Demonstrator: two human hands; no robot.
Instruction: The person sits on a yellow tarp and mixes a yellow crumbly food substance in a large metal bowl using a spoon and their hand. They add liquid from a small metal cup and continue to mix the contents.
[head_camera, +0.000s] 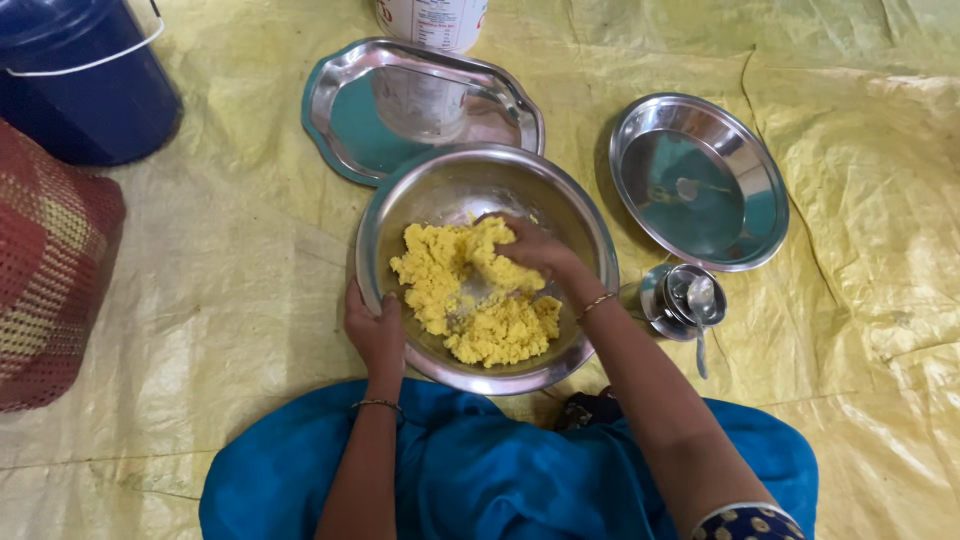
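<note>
Down on the yellow sheet, our left hand gripping the steel bowl by its near rim, our right hand inside, fingers closed into the crumbly yellow dough, oval tray behind, round plate to the right, small cup with spoon beside.

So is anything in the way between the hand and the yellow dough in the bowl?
No, nothing visible. The right hand is already pressed into the yellow dough inside the steel bowl, and the left hand grips the bowl's near rim.
</note>
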